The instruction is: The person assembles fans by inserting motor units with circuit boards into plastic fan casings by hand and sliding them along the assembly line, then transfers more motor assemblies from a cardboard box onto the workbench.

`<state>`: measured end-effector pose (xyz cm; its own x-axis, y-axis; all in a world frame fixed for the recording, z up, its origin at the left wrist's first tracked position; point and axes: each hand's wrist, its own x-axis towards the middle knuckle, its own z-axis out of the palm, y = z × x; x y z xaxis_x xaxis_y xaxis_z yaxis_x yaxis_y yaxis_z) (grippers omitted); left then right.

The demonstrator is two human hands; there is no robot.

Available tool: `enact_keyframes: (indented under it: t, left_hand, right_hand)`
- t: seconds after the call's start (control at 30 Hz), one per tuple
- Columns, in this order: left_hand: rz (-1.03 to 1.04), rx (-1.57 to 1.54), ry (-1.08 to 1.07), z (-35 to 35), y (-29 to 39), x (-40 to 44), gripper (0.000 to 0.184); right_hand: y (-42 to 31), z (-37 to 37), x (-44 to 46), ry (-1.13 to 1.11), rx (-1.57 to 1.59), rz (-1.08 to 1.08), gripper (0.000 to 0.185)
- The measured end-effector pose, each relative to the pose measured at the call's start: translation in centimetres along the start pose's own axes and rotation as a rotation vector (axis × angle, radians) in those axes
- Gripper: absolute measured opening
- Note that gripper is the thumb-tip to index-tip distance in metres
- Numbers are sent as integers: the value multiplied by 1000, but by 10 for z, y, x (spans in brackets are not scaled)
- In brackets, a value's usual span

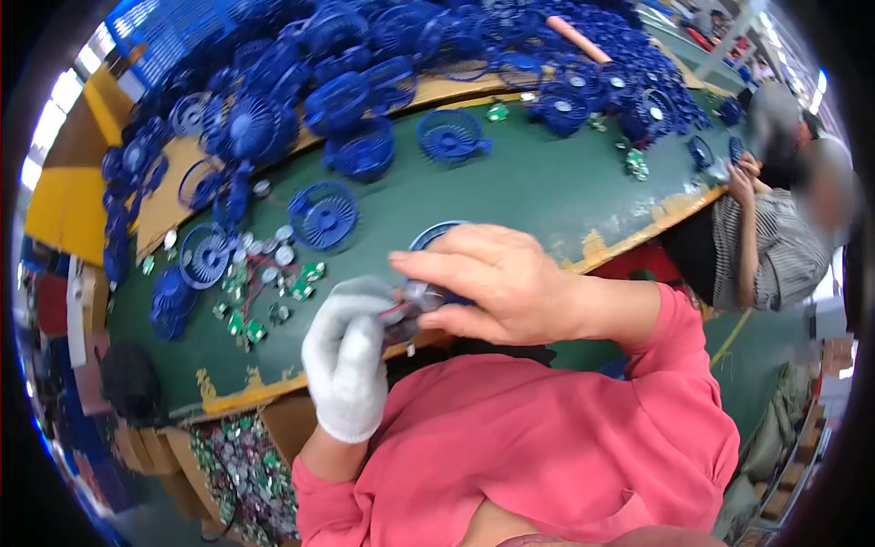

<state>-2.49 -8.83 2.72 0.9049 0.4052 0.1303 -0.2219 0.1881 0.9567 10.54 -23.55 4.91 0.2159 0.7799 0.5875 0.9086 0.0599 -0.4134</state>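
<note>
My left hand [346,360], in a white glove, is closed with its fingers curled around a dark part low in front of my body. A thin red wire shows at its fingertips. My bare right hand [501,283] is bent over a blue fan housing [436,234], whose rim shows beyond the fingers. Between the two hands sits a small greyish part [423,295], blurred and partly covered, which looks like a motor. On the table nearby lie a round blue fan grille [324,216] and a cluster of green circuit boards with small motors [301,283].
Blue fan housings [355,100] are heaped along the back of the green table [547,173]. A pinkish rod [579,39] lies on the heap. A box of electronic parts [244,474] stands below the front edge. At right, a person in a striped shirt [784,242] handles a blue part.
</note>
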Motion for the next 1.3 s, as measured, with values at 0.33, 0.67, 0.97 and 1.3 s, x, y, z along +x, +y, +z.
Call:
enact_keyframes:
  t: [0.33, 0.67, 0.97, 1.3]
  left_hand:
    - [92, 24, -129, 3, -12, -1, 22]
    - [273, 1169, -244, 3, -7, 11, 50]
    - [443, 1195, -272, -7, -15, 17, 31]
    - [502, 1239, -310, -8, -15, 17, 31]
  right_hand:
    - [3, -10, -4, -28, 356, 132, 26]
    - [10, -10, -5, -374, -427, 93, 17]
    - [15, -9, 2, -496, -362, 32, 19]
    - [12, -10, 12, -600, -256, 96, 11]
